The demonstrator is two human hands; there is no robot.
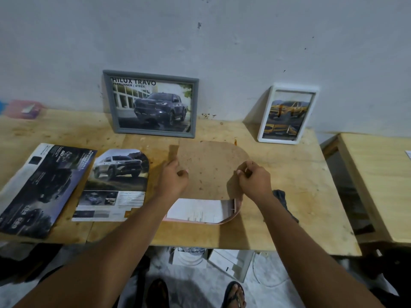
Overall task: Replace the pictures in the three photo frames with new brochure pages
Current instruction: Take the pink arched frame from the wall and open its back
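Though stained, wooden table [278, 218] against wall [244, 41]

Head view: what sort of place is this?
Likely a makeshift home workspace: a rough plywood table, a scuffed, bare painted wall, and loose boxes stowed underneath.

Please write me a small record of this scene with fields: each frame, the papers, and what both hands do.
gray frame: leans on the wall, shows a dark truck
white frame: leans on the wall, shows a yellow truck
pink frame: lies flat on the table, back open
backing board: brown, held over the pink frame
left hand: holds the board's left edge
right hand: pinches its right edge
cut page: left of the board, beside the brochure
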